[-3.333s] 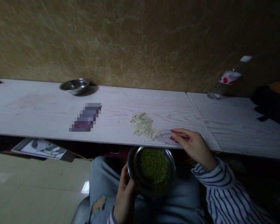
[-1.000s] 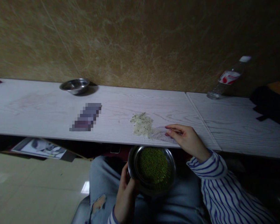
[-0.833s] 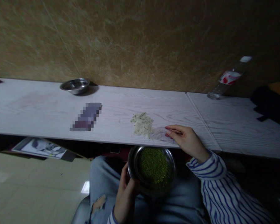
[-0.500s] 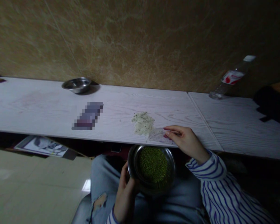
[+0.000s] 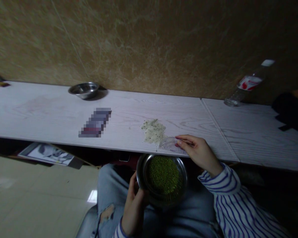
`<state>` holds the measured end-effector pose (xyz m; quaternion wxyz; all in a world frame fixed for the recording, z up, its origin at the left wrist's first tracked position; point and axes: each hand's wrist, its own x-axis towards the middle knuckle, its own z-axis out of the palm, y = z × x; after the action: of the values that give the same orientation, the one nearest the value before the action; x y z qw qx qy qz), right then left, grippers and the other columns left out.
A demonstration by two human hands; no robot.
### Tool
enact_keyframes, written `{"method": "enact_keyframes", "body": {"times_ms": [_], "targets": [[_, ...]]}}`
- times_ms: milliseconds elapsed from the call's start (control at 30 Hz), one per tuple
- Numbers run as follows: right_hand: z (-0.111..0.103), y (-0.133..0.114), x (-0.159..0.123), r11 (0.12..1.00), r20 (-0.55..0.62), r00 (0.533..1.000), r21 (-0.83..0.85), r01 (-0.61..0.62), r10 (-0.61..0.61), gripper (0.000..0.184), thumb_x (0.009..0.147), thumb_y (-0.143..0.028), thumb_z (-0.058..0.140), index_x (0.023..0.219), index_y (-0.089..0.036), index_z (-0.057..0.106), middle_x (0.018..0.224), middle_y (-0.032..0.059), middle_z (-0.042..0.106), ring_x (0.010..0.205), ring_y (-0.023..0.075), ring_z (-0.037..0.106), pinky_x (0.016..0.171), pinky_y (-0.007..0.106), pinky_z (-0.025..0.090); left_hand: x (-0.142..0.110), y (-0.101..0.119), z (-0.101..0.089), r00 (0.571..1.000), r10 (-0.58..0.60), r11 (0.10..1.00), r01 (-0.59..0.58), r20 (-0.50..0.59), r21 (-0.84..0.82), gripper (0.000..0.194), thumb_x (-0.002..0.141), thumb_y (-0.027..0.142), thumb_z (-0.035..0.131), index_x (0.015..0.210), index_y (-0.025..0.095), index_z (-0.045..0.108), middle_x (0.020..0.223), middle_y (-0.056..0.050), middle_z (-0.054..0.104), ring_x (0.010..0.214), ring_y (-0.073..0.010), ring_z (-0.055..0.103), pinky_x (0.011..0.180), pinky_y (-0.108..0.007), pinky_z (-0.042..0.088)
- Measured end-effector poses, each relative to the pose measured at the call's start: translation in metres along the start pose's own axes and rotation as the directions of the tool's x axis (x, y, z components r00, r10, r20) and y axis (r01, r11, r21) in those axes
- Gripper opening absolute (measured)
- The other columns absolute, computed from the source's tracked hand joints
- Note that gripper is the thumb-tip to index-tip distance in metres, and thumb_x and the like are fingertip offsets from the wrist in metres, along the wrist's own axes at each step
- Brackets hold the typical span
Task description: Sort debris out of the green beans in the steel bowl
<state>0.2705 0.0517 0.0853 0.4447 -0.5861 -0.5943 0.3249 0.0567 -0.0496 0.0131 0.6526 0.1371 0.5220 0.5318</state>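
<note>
My left hand (image 5: 135, 205) grips the left rim of a steel bowl (image 5: 140, 170), thumb on the near side. Green mung beans (image 5: 164, 173) lie in the bowl, which is over my lap just below the table edge. Between the thumb and fingers of my right hand (image 5: 197, 148) is a clear plastic protractor (image 5: 169, 142), held low at the table's front edge. Its left end is at the lower right side of a pile of white rice (image 5: 154, 132). Dark specks are scattered through the rice, mostly along its top.
A smaller steel bowl (image 5: 84, 90) stands near the wall on the left of the white table (image 5: 126, 112). In front of it lies a blurred-out flat object (image 5: 95, 122). On the right are a clear bottle (image 5: 248, 84) with a red-and-white label and a dark item (image 5: 291, 110).
The view has shifted slightly, so the table things appear a little further right. Both hands keep their holds, and the rice pile looks the same.
</note>
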Motion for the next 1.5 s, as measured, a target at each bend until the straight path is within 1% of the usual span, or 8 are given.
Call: {"method": "enact_keyframes", "body": {"times_ms": [100, 267, 433, 633, 800, 1100, 1367, 1500], "targets": [[0.001, 0.000, 0.000, 0.999, 0.016, 1.000, 0.030, 0.014, -0.014, 0.024, 0.078, -0.035, 0.070, 0.092, -0.018, 0.076, 0.086, 0.0084, 0.079, 0.078, 0.0227, 0.075, 0.077, 0.037, 0.062, 0.001, 0.000, -0.001, 1.000, 0.005, 1.000, -0.005, 0.009, 0.000, 0.067, 0.069, 0.031, 0.074, 0.132, 0.022, 0.054, 0.122, -0.011, 0.067, 0.108, -0.0308, 0.061, 0.082, -0.038, 0.052], [0.009, -0.002, 0.000, 0.999, 0.054, 0.998, 0.045, 0.012, -0.015, 0.020, 0.079, -0.028, 0.066, 0.093, -0.018, 0.075, 0.087, 0.0079, 0.079, 0.080, 0.0215, 0.075, 0.079, 0.037, 0.061, 0.000, 0.001, 0.001, 1.000, 0.017, 1.000, -0.017, 0.008, 0.005, 0.063, 0.068, 0.029, 0.073, 0.129, 0.022, 0.057, 0.119, -0.010, 0.068, 0.109, -0.0311, 0.061, 0.086, -0.040, 0.051], [0.016, 0.001, 0.010, 0.999, 0.016, 0.999, 0.035, 0.031, -0.032, 0.020, 0.079, -0.027, 0.065, 0.094, -0.017, 0.075, 0.091, 0.0095, 0.078, 0.083, 0.0222, 0.075, 0.080, 0.039, 0.061, -0.001, 0.002, 0.001, 1.000, 0.004, 1.000, -0.004, 0.026, -0.006, 0.063, 0.070, 0.028, 0.072, 0.130, 0.024, 0.055, 0.122, -0.010, 0.067, 0.110, -0.0304, 0.061, 0.083, -0.039, 0.052], [-0.004, 0.005, 0.015, 1.000, -0.069, 0.997, 0.002, 0.027, -0.027, 0.025, 0.078, -0.034, 0.069, 0.095, -0.017, 0.075, 0.086, 0.0093, 0.078, 0.081, 0.0232, 0.075, 0.076, 0.036, 0.061, 0.002, 0.000, 0.000, 1.000, 0.005, 1.000, -0.005, 0.015, -0.009, 0.066, 0.069, 0.032, 0.075, 0.131, 0.022, 0.055, 0.122, -0.011, 0.067, 0.112, -0.0317, 0.060, 0.085, -0.039, 0.051], [-0.022, 0.007, 0.013, 0.997, -0.100, 0.995, -0.078, 0.006, -0.014, 0.023, 0.077, -0.032, 0.069, 0.093, -0.017, 0.075, 0.082, 0.0087, 0.078, 0.079, 0.0235, 0.076, 0.073, 0.034, 0.061, 0.002, -0.001, 0.002, 1.000, 0.007, 1.000, -0.007, 0.012, -0.005, 0.065, 0.069, 0.033, 0.075, 0.129, 0.022, 0.056, 0.121, -0.011, 0.067, 0.111, -0.0318, 0.060, 0.084, -0.039, 0.052], [-0.004, -0.003, 0.011, 0.997, -0.046, 0.999, -0.075, -0.015, 0.011, 0.022, 0.078, -0.023, 0.064, 0.096, -0.016, 0.075, 0.080, 0.0083, 0.078, 0.078, 0.0231, 0.076, 0.076, 0.036, 0.061, 0.001, -0.001, 0.000, 0.999, 0.006, 1.000, -0.005, 0.038, -0.025, 0.065, 0.069, 0.031, 0.075, 0.130, 0.021, 0.055, 0.121, -0.011, 0.067, 0.108, -0.0310, 0.061, 0.085, -0.041, 0.051], [-0.013, -0.002, 0.007, 0.997, -0.052, 0.998, -0.070, -0.034, 0.030, 0.023, 0.078, -0.027, 0.067, 0.095, -0.016, 0.075, 0.078, 0.0087, 0.078, 0.077, 0.0234, 0.076, 0.071, 0.035, 0.061, -0.001, 0.000, 0.003, 1.000, 0.004, 0.999, -0.003, 0.019, -0.034, 0.068, 0.068, 0.032, 0.076, 0.131, 0.021, 0.055, 0.125, -0.013, 0.066, 0.116, -0.0342, 0.058, 0.087, -0.043, 0.050], [-0.010, 0.001, 0.004, 0.997, -0.051, 0.998, -0.063, -0.034, 0.031, 0.022, 0.078, -0.028, 0.067, 0.095, -0.017, 0.075, 0.077, 0.0082, 0.078, 0.076, 0.0232, 0.076, 0.070, 0.035, 0.061, -0.001, 0.000, 0.002, 1.000, 0.009, 1.000, -0.009, 0.011, -0.020, 0.065, 0.068, 0.032, 0.076, 0.129, 0.022, 0.057, 0.123, -0.012, 0.066, 0.113, -0.0332, 0.059, 0.085, -0.042, 0.051]]}}
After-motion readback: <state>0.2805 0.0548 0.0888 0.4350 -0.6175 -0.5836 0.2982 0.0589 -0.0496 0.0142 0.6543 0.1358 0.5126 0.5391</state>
